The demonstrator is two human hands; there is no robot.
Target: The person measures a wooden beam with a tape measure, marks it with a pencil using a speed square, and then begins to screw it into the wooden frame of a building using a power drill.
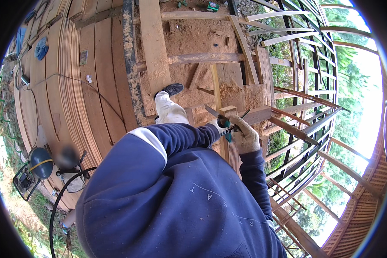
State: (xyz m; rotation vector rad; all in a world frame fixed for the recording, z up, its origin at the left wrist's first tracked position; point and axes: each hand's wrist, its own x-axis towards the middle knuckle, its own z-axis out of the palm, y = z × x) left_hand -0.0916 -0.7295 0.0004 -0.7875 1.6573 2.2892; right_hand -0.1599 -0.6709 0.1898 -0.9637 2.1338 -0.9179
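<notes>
My left hand [219, 127], in a whitish glove, is closed round a tool with a teal-and-black body [228, 137]. A pointed grey blade [210, 111] juts out on its far left side; the exact kind of tool is unclear. Close by on the right is my right hand [247, 135], in a beige glove with its fingers curled. A thin dark piece [245, 113] sticks out above those fingers, and what they grip is mostly hidden. Both hands are over a light wooden beam [233, 158] that runs toward my body.
Beyond my hands, wooden crosspieces [206, 58] span sawdust-covered ground. A wide plank [154, 47] passes my dark shoe [173, 89]. Stacked boards [69, 86] and a cable [101, 92] lie left, near another person [67, 157]. A dark metal frame [305, 139] stands right.
</notes>
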